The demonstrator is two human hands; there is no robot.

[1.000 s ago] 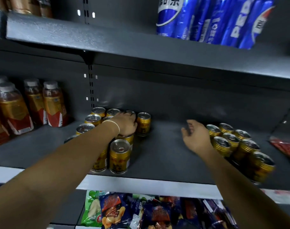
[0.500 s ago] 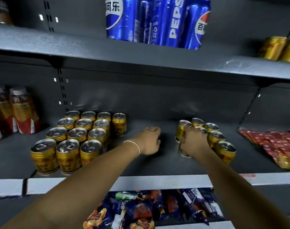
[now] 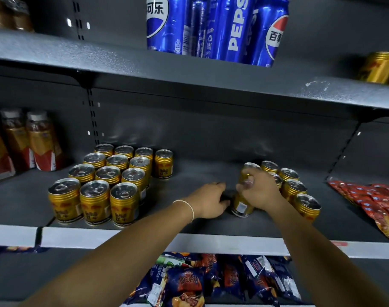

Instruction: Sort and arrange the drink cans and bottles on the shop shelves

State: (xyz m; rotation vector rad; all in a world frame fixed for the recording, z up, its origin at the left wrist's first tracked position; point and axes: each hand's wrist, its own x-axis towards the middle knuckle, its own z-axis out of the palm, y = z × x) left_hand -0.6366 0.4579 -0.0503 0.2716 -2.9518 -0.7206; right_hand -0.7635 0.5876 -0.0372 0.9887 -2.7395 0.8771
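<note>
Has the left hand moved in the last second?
Yes. The left hand sat atop the left block of gold cans a second ago; now it lies well to their right, beside the can the right hand grips.

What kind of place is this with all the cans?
Most likely a small shop or supermarket: grey metal shelves hold neat rows of gold cans, with tall blue Pepsi cans above and snack packets below.
</note>
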